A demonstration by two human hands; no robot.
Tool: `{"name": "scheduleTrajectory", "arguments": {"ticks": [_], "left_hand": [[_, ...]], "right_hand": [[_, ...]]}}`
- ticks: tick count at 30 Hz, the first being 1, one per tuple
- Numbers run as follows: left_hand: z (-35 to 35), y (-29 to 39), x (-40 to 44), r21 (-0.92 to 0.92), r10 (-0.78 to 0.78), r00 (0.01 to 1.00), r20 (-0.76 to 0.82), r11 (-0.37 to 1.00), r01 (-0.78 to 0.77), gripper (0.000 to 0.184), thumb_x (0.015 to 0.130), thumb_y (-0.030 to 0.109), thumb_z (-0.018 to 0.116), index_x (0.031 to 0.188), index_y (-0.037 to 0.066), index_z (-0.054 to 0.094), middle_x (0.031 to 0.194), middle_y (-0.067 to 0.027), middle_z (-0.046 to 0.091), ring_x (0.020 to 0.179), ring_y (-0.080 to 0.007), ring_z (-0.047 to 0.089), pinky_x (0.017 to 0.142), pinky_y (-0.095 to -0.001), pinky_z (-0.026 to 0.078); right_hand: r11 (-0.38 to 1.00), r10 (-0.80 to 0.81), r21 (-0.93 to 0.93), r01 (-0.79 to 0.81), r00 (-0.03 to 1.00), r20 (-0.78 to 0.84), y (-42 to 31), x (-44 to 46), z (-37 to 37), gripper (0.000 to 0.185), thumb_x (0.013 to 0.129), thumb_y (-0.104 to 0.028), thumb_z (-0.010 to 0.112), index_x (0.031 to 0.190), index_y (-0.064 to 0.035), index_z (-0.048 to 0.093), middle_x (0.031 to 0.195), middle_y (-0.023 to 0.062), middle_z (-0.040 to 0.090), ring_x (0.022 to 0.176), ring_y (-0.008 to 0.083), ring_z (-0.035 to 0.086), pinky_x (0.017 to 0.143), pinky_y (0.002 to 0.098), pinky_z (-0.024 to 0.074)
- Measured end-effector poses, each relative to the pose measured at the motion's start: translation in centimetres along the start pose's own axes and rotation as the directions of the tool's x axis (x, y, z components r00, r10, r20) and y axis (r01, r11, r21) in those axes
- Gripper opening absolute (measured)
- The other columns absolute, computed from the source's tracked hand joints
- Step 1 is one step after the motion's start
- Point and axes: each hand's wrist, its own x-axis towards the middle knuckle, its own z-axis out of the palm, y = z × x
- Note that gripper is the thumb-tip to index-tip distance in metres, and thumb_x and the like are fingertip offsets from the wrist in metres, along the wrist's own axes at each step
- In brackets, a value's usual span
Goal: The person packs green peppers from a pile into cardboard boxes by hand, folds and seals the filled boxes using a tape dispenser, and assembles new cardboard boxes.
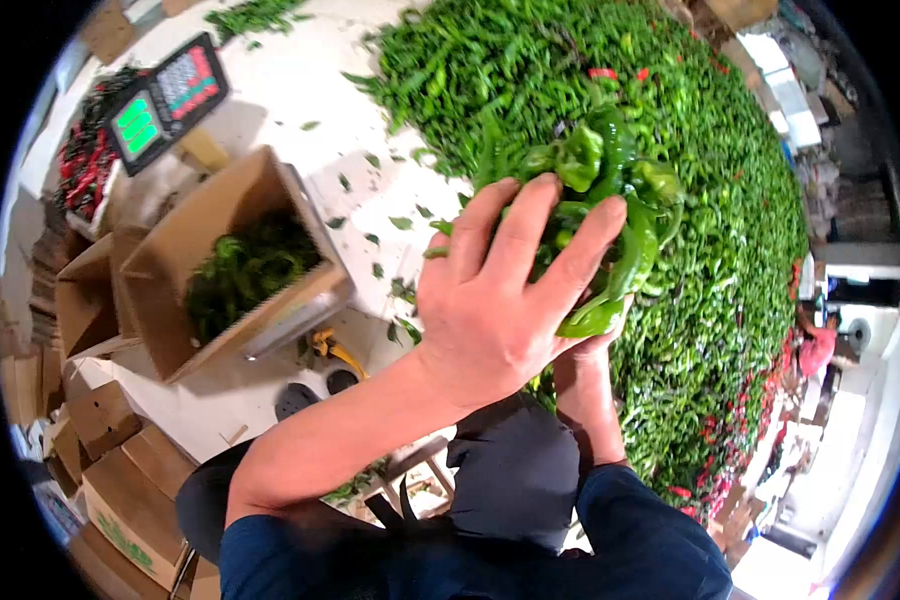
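A bunch of glossy green peppers [620,190] is held between my two hands, in front of a large heap of green peppers [710,230]. My left hand [515,280] lies over the near left side of the bunch, its fingers curved against the peppers. Lower and to the right, my right hand [600,340] supports the bunch from beneath, mostly hidden by the peppers and my left hand. An open cardboard box [170,230] with green peppers [250,270] inside stands to the left.
A scale display [165,105] with green digits stands behind the box. Red peppers [85,170] lie at the far left. More cardboard boxes [135,500] are at the lower left. Loose leaves [400,223] dot the floor. Another person [818,345] is at the far right.
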Motion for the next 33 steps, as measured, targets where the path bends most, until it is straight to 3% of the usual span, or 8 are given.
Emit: {"name": "scheduleTrajectory", "arguments": {"ticks": [8, 14, 17, 19, 24, 27, 31, 33], "left_hand": [[-14.9, -8.1, 3.0, 0.301, 0.19, 0.981, -0.026, 0.938, -0.174, 0.072, 0.077, 0.045, 0.08, 0.135, 0.01, 0.059, 0.126, -0.0191, 0.057, 0.106, -0.038, 0.059, 0.09, -0.0455, 0.051], [-22.2, -18.1, -4.5, 0.193, -0.003, 0.977, 0.211, 0.98, -0.039, 0.077, 0.072, 0.037, 0.087, 0.136, 0.005, 0.056, 0.127, -0.0193, 0.058, 0.111, -0.0388, 0.061, 0.094, -0.044, 0.052], [-25.6, -21.5, -7.4, 0.301, -0.221, 0.748, 0.626, 0.953, 0.03, 0.066, 0.079, 0.04, 0.08, 0.13, 0.003, 0.059, 0.126, -0.0187, 0.061, 0.112, -0.0365, 0.063, 0.093, -0.0429, 0.053], [-27.1, -22.4, -7.5, 0.463, -0.453, 0.391, 0.801, 0.883, 0.074, 0.063, 0.082, 0.045, 0.075, 0.127, 0.002, 0.061, 0.125, -0.0206, 0.062, 0.111, -0.037, 0.063, 0.091, -0.0423, 0.053], [-29.2, -23.8, -8.3, 0.415, -0.502, 0.739, 0.45, 0.85, 0.325, 0.027, 0.094, 0.021, 0.068, 0.108, -0.002, 0.068, 0.101, -0.0134, 0.071, 0.091, -0.0233, 0.068, 0.081, -0.0323, 0.054], [-28.8, -21.3, -7.5, 0.182, -0.669, 0.733, 0.123, 0.741, 0.646, 0.015, 0.098, 0.013, 0.065, 0.106, 0.0, 0.07, 0.086, 0.0026, 0.067, 0.079, -0.0076, 0.061, 0.072, -0.024, 0.05], [-25.7, -17.3, -9.3, 0.063, -0.515, 0.697, 0.5, 0.824, 0.563, 0.017, 0.096, 0.014, 0.065, 0.107, 0.002, 0.07, 0.09, -0.0084, 0.072, 0.081, -0.019, 0.068, 0.071, -0.032, 0.052], [-22.6, -16.5, -9.3, 0.009, -0.248, 0.364, 0.898, 0.836, 0.549, 0.024, 0.095, 0.017, 0.065, 0.112, 0.001, 0.068, 0.097, -0.0176, 0.073, 0.085, -0.0297, 0.071, 0.074, -0.0389, 0.055]], "right_hand": [[0.985, 0.151, 0.028, -0.168, 0.939, 0.309, 6.7, 2.8, 16.9, 0.069, 0.092, -0.019, 0.058, 0.153, -0.0078, 0.029, 0.137, 0.0123, 0.051, 0.121, 0.0255, 0.056, 0.102, 0.0404, 0.0499], [0.741, 0.073, -0.548, 0.387, 0.765, 0.64, 16.1, 5.3, 18.1, 0.062, 0.084, -0.013, 0.064, 0.141, -0.0003, 0.045, 0.124, 0.0159, 0.051, 0.114, 0.0264, 0.051, 0.102, 0.0372, 0.0419], [0.296, 0.146, -0.42, 0.858, 0.394, 0.908, 16.5, 7.1, 17.7, 0.054, 0.082, -0.021, 0.068, 0.133, -0.0074, 0.056, 0.094, 0.0165, 0.057, 0.089, 0.0356, 0.059, 0.085, 0.0409, 0.0511], [-0.032, 0.524, -0.564, 0.825, 0.495, 0.693, 15.3, 6.7, 19.0, 0.043, 0.089, -0.026, 0.066, 0.13, -0.0165, 0.06, 0.099, 0.0144, 0.066, 0.088, 0.0329, 0.065, 0.073, 0.043, 0.0556], [0.283, 0.072, -0.666, 0.69, 0.677, 0.732, 15.0, 9.0, 16.9, 0.03, 0.09, -0.006, 0.068, 0.119, -0.0084, 0.067, 0.098, 0.0083, 0.07, 0.084, 0.0174, 0.068, 0.07, 0.0284, 0.0551], [0.491, 0.002, -0.8, 0.345, 0.918, 0.397, 13.5, 10.3, 11.7, 0.026, 0.092, -0.007, 0.068, 0.118, -0.0025, 0.067, 0.096, 0.0051, 0.071, 0.086, 0.011, 0.065, 0.074, 0.0243, 0.0534], [-0.022, 0.209, -0.999, -0.029, 0.977, -0.033, 12.3, 10.5, -1.5, 0.053, 0.093, -0.027, 0.068, 0.136, 0.0006, 0.055, 0.107, 0.014, 0.07, 0.101, 0.0236, 0.066, 0.091, 0.033, 0.0522], [-0.327, 0.215, -0.902, -0.281, 0.908, -0.361, 13.3, 8.0, -10.9, 0.081, 0.087, -0.035, 0.072, 0.149, 0.0029, 0.037, 0.129, 0.0261, 0.062, 0.119, 0.0397, 0.061, 0.104, 0.0439, 0.0455]]}}
